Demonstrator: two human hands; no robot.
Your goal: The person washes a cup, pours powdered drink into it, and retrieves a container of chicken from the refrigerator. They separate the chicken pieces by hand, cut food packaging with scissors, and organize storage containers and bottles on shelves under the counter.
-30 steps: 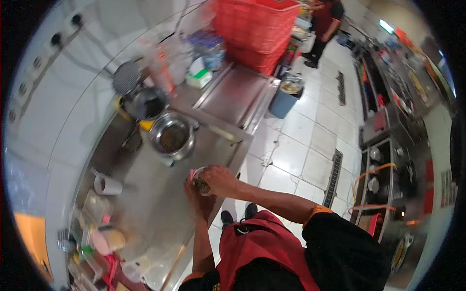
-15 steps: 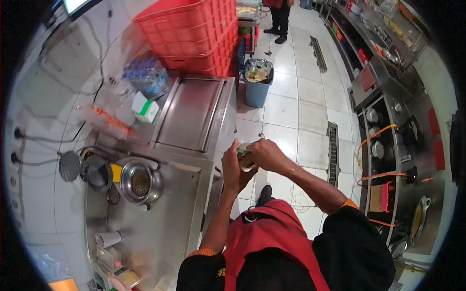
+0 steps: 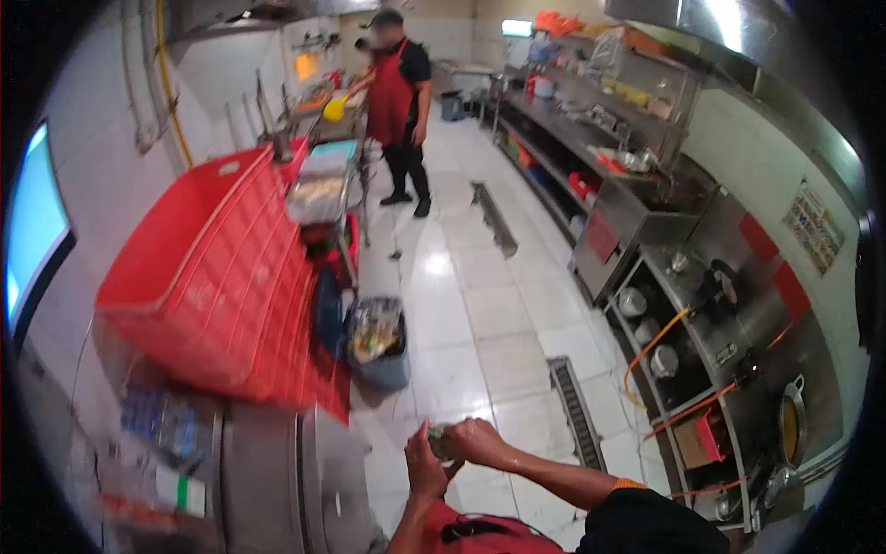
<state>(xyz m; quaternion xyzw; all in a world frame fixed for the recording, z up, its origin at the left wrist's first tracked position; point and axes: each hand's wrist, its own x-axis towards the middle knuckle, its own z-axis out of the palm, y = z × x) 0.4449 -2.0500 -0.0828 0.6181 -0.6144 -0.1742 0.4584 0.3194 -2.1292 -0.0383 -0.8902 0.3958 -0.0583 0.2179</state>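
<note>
Near the bottom centre of the head view, my left hand is closed around a small container with something green in it. My right hand lies against the container's other side and top, fingers bent over it. Both hands are in front of my red apron, above the tiled floor. Much of the container is hidden by my fingers.
Stacked red crates stand at the left, beside a grey bin holding waste. A person in a red apron stands farther back, holding a yellow object. Floor drains and a stove counter are at the right.
The view has swung up and away from the steel counter toward the aisle. My hands, still together on the container, have moved off the counter and now appear lower in view.
</note>
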